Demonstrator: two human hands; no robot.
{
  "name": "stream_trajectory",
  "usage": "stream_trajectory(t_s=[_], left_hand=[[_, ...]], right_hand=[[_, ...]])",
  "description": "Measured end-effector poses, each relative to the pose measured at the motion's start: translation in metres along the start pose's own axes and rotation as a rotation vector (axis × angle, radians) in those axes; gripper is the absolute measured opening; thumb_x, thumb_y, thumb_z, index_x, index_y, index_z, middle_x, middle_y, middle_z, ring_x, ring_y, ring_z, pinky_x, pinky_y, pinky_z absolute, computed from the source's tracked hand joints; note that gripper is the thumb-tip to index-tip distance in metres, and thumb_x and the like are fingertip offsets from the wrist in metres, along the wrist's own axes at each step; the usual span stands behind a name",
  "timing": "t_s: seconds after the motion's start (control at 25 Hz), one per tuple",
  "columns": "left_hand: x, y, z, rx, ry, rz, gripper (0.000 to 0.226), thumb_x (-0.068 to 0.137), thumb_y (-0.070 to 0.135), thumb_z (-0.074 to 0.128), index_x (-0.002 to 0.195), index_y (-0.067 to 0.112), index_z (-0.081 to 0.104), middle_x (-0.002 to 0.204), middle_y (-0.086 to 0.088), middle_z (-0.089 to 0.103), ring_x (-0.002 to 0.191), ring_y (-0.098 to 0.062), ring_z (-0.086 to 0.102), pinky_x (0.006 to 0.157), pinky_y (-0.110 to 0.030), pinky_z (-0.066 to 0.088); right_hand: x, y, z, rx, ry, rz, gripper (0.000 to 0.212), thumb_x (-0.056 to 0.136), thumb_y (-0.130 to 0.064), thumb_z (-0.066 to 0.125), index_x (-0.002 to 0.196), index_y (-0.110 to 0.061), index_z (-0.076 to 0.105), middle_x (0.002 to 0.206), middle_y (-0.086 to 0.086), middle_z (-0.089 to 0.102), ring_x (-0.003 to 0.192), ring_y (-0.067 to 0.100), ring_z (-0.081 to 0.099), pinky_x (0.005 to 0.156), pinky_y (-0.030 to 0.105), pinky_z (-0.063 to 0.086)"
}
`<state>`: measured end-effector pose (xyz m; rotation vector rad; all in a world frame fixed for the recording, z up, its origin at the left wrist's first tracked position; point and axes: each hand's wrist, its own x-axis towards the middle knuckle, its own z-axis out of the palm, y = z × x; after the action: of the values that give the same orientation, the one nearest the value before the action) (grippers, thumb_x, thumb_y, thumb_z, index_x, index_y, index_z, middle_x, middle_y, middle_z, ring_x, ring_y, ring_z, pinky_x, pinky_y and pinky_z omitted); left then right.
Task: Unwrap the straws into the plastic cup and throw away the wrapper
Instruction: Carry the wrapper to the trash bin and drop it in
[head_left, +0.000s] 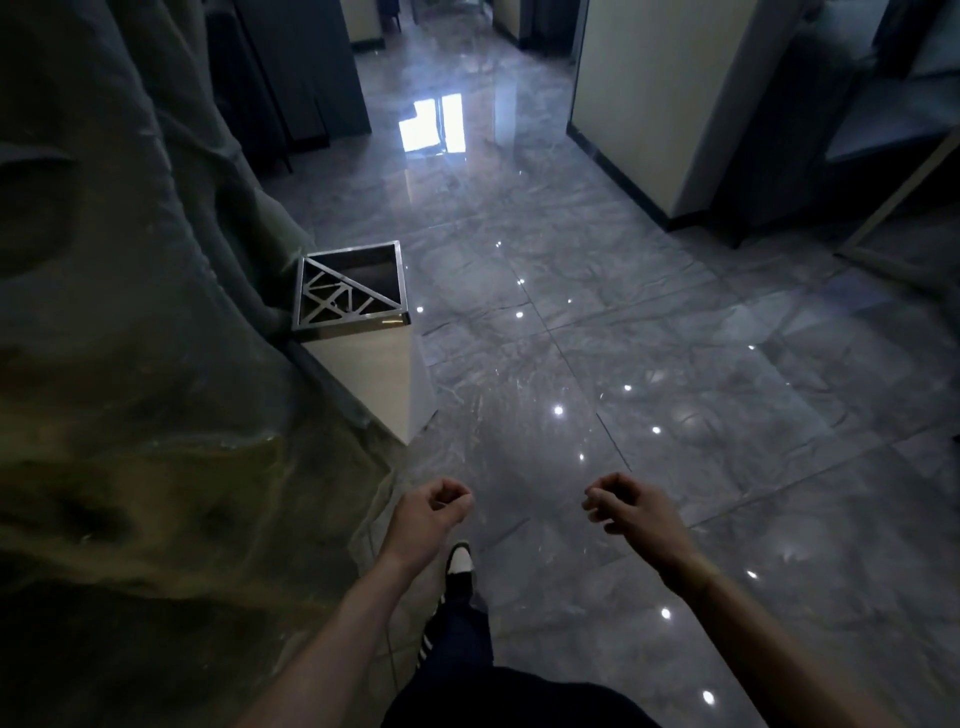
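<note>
Both hands loosely curled and apart, left hand (434, 512), right hand (626, 504), over glossy tiled floor (675, 364), bin (358, 312) ahead

No readable text, label, brand, number or sign shows anywhere.

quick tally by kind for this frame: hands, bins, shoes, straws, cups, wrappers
Hands: 2, the left hand and the right hand, both loosely curled with nothing visible in either grip
Bins: 1, the metal-topped bin against the rock-like wall
Shoes: 1, shoe
Straws: 0
Cups: 0
Wrappers: 0
Total: 4
</note>
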<state>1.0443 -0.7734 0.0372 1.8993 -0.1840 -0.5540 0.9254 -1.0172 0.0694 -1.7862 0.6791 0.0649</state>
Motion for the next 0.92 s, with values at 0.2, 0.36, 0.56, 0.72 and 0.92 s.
stream_trajectory(t_s=[0.2, 0.36, 0.56, 0.72, 0.92], left_hand=[[0.09, 0.022, -0.025, -0.01, -0.004, -0.023, 0.017, 0.086, 0.011, 0.07, 0.076, 0.024, 0.067, 0.069, 0.004, 0.066, 0.061, -0.005, 0.058, 0.057, -0.015, 0.046], [0.158, 0.038, -0.047, 0.0, -0.012, -0.038, 0.02, 0.086, 0.011, 0.07, 0.074, 0.026, 0.066, 0.069, 0.005, 0.066, 0.057, 0.0, 0.058, 0.053, -0.01, 0.046], [0.228, 0.058, -0.066, -0.001, -0.029, -0.046, 0.017, 0.086, 0.009, 0.068, 0.076, 0.023, 0.066, 0.072, -0.001, 0.066, 0.063, -0.01, 0.059, 0.055, -0.01, 0.046], [0.283, 0.073, -0.074, 0.02, -0.031, -0.068, 0.016, 0.088, 0.01, 0.067, 0.078, 0.023, 0.065, 0.075, -0.004, 0.067, 0.067, -0.014, 0.06, 0.057, -0.014, 0.047], [0.354, 0.093, -0.063, 0.003, 0.018, -0.092, 0.011, 0.089, 0.012, 0.066, 0.082, 0.021, 0.066, 0.078, -0.004, 0.068, 0.066, -0.011, 0.061, 0.056, -0.01, 0.048]], right_hand=[[0.084, -0.043, 0.006, 0.019, 0.014, 0.007, 0.009, 0.093, -0.019, 0.059, 0.092, -0.016, 0.067, 0.085, 0.002, 0.074, 0.077, 0.016, 0.07, 0.065, 0.026, 0.053], [0.14, -0.071, 0.02, 0.082, 0.069, 0.05, 0.006, 0.091, -0.017, 0.061, 0.091, -0.017, 0.067, 0.084, 0.003, 0.075, 0.076, 0.018, 0.071, 0.064, 0.027, 0.054], [0.201, -0.099, 0.03, 0.083, 0.07, 0.08, 0.006, 0.092, -0.021, 0.061, 0.095, -0.021, 0.066, 0.089, 0.0, 0.074, 0.076, 0.011, 0.071, 0.063, 0.02, 0.051], [0.259, -0.122, 0.025, 0.09, 0.07, 0.08, 0.005, 0.09, -0.02, 0.063, 0.093, -0.02, 0.067, 0.088, 0.001, 0.074, 0.079, 0.015, 0.071, 0.064, 0.022, 0.052], [0.348, -0.14, 0.004, 0.08, 0.022, 0.067, 0.005, 0.09, -0.016, 0.063, 0.092, -0.018, 0.067, 0.086, 0.002, 0.075, 0.074, 0.014, 0.071, 0.061, 0.02, 0.051]])
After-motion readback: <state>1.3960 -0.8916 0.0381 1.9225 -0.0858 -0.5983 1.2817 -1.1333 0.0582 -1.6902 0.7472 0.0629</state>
